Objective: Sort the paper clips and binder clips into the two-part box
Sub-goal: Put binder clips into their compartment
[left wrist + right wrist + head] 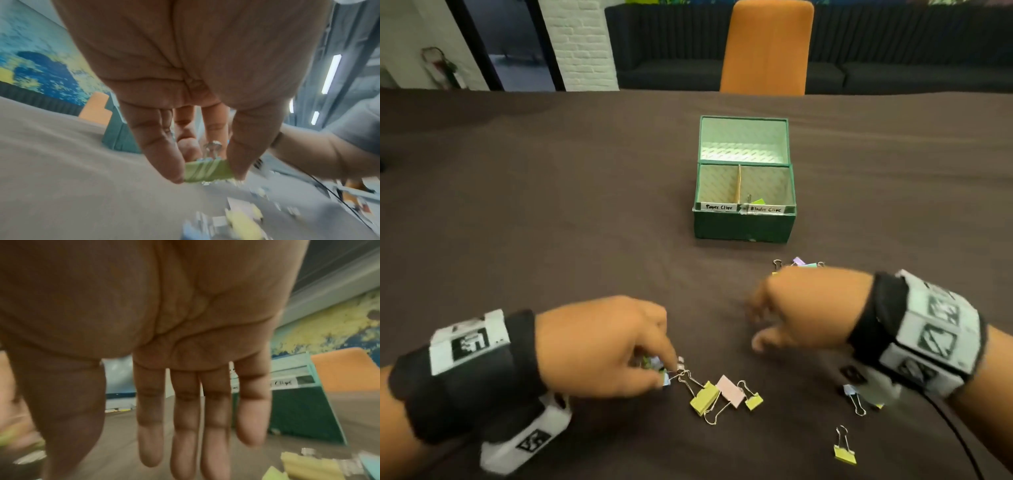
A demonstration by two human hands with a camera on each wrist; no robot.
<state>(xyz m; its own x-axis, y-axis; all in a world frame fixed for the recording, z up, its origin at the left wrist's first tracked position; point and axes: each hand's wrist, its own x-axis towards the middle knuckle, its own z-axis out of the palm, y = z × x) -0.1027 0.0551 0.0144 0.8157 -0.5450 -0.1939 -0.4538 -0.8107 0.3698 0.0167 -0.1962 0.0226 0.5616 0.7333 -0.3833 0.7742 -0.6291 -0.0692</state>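
Note:
The green two-part box [743, 224] stands open mid-table, labelled "Paper Clips" left and "Binder Clips" right; a green clip [757, 201] lies in the right part. My left hand [654, 370] pinches a green binder clip [207, 171] between thumb and finger, just above the cloth. Beside it lie yellow binder clips [704, 398] and a pink one [730, 390]. My right hand [756, 325] hovers with straight fingers [186, 426] and holds nothing. More clips [803, 263] show beyond it.
A dark brown cloth [551, 205] covers the table. Loose clips lie at front right: a blue one [854, 397] and a yellow one [844, 454]. An orange chair [767, 48] stands behind the far edge. A black cable [959, 438] trails from my right wrist.

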